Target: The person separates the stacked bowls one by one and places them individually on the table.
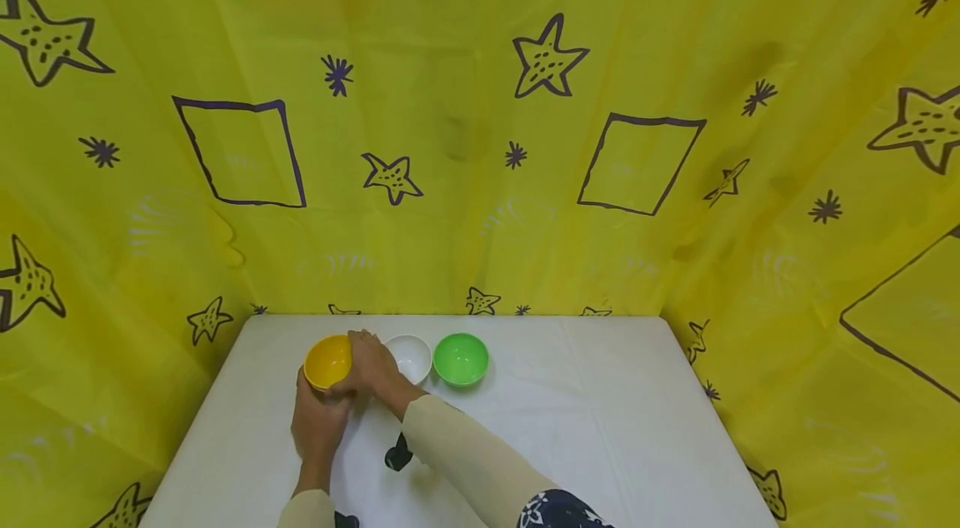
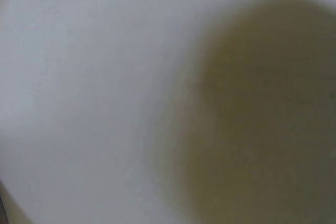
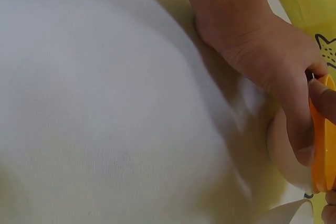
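Note:
An orange bowl is held between both hands at the left of the table in the head view. My left hand grips its near left side. My right hand holds its right side at the rim. In the right wrist view the left hand reaches from the top and clasps the bowl's pale outside, below the orange rim; right-hand fingers show at the edge. Whether the pale part is a second, nested bowl, I cannot tell. The left wrist view shows only a blurred brownish shape.
Beside the right hand stands a white bowl, partly covered by it. A green bowl is just right of that. The table is white, with a yellow star-patterned curtain along its back and sides.

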Tool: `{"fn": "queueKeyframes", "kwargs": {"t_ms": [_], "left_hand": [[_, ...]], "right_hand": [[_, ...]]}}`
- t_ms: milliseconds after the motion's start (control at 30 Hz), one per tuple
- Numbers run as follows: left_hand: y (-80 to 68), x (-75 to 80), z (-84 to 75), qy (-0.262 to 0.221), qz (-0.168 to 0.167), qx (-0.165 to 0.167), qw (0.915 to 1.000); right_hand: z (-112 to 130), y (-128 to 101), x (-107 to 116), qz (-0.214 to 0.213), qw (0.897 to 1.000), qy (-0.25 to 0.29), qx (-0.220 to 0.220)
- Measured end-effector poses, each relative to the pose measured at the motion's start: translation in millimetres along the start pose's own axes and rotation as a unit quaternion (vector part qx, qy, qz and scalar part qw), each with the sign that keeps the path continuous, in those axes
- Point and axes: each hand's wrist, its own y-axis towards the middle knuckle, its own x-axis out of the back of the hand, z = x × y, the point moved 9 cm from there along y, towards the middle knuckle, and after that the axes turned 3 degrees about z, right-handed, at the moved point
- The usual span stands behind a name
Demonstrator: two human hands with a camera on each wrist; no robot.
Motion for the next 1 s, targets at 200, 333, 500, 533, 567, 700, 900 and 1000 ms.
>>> {"fn": "queueKeyframes", "kwargs": {"t_ms": [200,333,500,533,567,700,900,1000], "left_hand": [[0.7,2.1,-6.2,-0.001,0.000,-0.006,1.0000],[1.8,2.3,-7.7,0.003,0.005,-0.002,1.0000],[-1.2,3.4,-7.9,0.003,0.005,0.000,1.0000],[-1.6,3.9,-8.2,0.002,0.002,-0.003,1.0000],[-2.2,4.8,-9.5,0.000,-0.003,-0.008,1.0000],[-4.2,7.6,-14.6,0.000,-0.017,-0.028,0.9995],[-4.8,7.9,-19.8,-0.001,-0.014,-0.033,0.9994],[-5.2,8.7,-16.2,0.007,-0.018,-0.028,0.9994]], "right_hand": [[-1,-1,4,-0.004,0.999,0.036,-0.001],[-1,1,7,-0.009,0.999,0.040,0.001],[1,1,12,-0.008,0.999,0.040,0.008],[2,0,13,-0.009,0.999,0.043,0.010],[2,-1,16,-0.011,0.999,0.051,0.013],[3,-5,28,-0.023,0.997,0.074,0.023],[2,-10,44,-0.042,0.997,0.063,0.031],[3,-14,49,-0.046,0.996,0.056,0.041]]}}
